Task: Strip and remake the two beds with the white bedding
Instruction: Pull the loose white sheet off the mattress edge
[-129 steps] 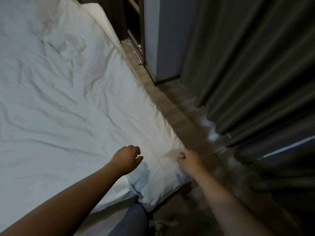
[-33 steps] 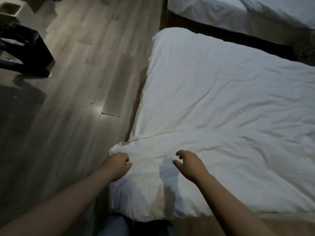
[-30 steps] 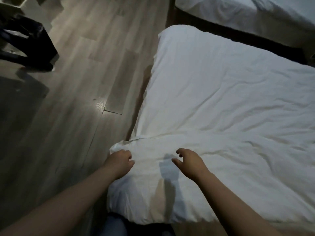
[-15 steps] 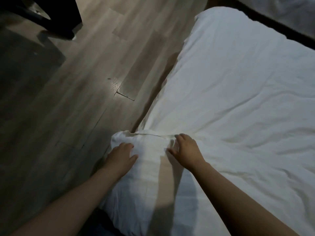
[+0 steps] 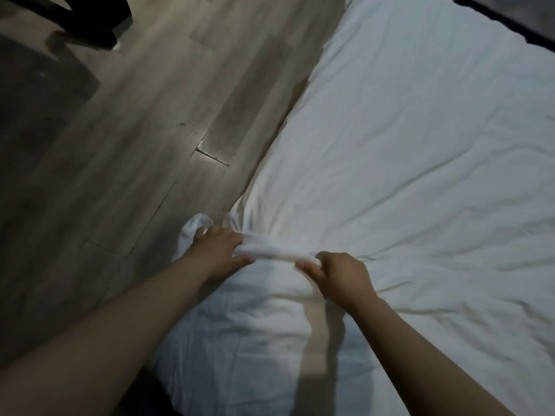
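Bedding (image 5: 420, 151) white, soft and thick-looking, spread over the bed (image 5: 228, 364) and creased in long shallow wrinkles fanning out from the near left end; bunched there into a narrow raised ridge (image 5: 277, 256) of cloth, drawn taut between two grips. Left hand (image 5: 220, 250) at the ridge's outer end by the bed's edge, fingers curled over the fold with thumb beneath, pinching it; right hand (image 5: 341, 277) at the inner end, knuckles up, fingers closed round the same fold. Held so, probably, to square this end or drag the cover toward the edge; pulling from two points to keep the hem straight instead of twisted. Loose rounded corner (image 5: 192, 232) of white cloth poking out past the left fingers, over the floor (image 5: 135, 130). Grey wood-look planks, matt apart from one glossy patch of reflected light; dark furniture (image 5: 99, 22) at the top left, too dim to identify. Likely mid-remake rather than stripping, judging by the cover lying flat; hard to say for certain. Limp, compliant fabric; apt to slump back once released, so best tugged evenly from both ends.
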`<state>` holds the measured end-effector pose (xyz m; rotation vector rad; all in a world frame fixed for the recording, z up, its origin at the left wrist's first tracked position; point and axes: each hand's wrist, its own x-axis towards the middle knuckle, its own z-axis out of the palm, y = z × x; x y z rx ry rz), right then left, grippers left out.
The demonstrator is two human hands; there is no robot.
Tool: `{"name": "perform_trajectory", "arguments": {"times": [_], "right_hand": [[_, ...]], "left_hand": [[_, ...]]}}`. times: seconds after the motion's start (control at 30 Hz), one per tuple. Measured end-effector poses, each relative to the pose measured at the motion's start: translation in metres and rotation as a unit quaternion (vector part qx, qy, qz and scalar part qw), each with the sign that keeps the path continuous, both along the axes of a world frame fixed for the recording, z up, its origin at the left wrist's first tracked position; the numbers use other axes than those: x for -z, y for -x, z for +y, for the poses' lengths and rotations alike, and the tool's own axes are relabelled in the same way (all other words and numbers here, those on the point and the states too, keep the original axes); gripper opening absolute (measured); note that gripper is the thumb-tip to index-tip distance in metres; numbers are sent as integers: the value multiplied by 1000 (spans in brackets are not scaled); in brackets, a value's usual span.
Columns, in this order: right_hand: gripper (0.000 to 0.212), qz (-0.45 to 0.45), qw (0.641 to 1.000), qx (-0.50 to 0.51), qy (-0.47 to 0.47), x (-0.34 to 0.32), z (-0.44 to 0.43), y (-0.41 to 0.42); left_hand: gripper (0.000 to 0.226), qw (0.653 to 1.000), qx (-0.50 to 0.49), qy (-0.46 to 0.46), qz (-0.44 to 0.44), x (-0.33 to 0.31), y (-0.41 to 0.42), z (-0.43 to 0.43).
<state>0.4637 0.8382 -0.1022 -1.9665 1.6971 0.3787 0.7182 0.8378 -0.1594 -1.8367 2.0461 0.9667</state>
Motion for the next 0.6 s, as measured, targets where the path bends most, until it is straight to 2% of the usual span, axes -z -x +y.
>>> {"name": "perform_trajectory", "arguments": {"times": [0.07, 0.17, 0.27, 0.4, 0.5, 0.6], "right_hand": [[57, -18, 1000, 7, 18, -3, 5, 5], [58, -49, 998, 21, 36, -10, 11, 12], [59, -77, 993, 60, 69, -22, 13, 27], [59, -77, 978, 123, 152, -47, 17, 69], [59, -66, 952, 218, 206, -63, 16, 112], [61, -18, 959, 236, 154, -59, 8, 137]], "left_hand": [[31, 999, 23, 38, 22, -6, 2, 0], [24, 990, 53, 116, 60, -20, 4, -3], [28, 958, 50, 263, 105, -42, 12, -2], [25, 908, 42, 386, 157, -79, 59, -17], [23, 900, 48, 404, 157, -96, 115, -38], [16, 943, 19, 297, 148, -78, 141, -43]]}}
